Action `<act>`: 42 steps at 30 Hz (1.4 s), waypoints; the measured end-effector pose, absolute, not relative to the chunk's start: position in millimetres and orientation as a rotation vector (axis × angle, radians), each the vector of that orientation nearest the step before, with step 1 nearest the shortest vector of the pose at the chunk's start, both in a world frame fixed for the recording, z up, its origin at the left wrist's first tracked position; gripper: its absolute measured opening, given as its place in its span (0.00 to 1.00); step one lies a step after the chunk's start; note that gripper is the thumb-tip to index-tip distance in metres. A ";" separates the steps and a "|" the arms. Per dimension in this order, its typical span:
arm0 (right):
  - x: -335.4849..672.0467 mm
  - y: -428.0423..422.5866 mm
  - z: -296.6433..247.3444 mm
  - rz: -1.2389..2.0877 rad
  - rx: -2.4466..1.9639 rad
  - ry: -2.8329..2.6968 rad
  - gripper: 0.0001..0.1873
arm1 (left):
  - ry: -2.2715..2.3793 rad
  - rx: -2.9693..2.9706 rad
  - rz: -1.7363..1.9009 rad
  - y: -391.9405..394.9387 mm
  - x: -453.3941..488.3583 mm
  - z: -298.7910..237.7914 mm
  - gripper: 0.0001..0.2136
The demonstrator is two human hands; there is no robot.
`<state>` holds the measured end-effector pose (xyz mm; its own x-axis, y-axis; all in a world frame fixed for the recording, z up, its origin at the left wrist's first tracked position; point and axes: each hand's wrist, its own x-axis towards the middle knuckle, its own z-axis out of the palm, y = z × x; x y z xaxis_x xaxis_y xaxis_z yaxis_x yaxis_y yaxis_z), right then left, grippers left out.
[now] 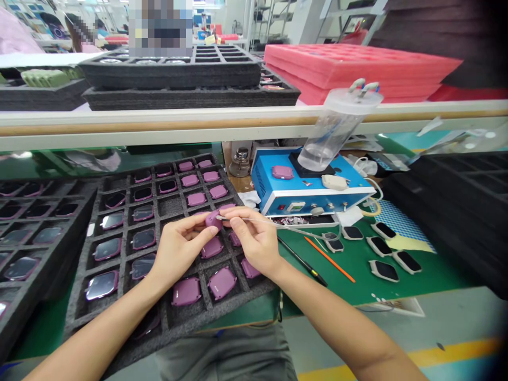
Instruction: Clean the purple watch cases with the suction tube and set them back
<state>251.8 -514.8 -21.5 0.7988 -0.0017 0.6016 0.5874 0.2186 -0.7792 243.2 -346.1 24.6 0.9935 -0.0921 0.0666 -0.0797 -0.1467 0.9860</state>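
Observation:
My left hand (174, 251) holds a small purple watch case (213, 220) between thumb and fingers, raised over a black foam tray (124, 275). Opposite it, my right hand (257, 243) pinches a thin tube (291, 228) with a metal-looking tip, which meets the side of the case. Whether the tip enters the case is too small to tell. From my right hand the tube trails toward a blue machine (260, 182). In the tray's cells lie several purple cases (186, 291) back up and several watches (102, 284) with dark screens up.
A clear cylinder (337, 132) stands tilted in view on the machine. Right of the tray lie a black pen-like stick (304, 260), an orange stick (330, 259) and several beige watches (384, 270). A shelf edge (178, 127) crosses ahead. Another foam tray (39, 286) is left.

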 end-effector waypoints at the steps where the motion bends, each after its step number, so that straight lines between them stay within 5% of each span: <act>1: 251.6 -514.9 -21.6 -0.437 -1.302 -0.542 0.07 | -0.131 1.720 -0.011 -346.0 243.0 24.5 0.23; 42: 250.1 -516.1 -19.9 -0.451 -1.351 -0.532 0.07 | -0.122 1.705 -0.025 -346.3 241.5 24.1 0.23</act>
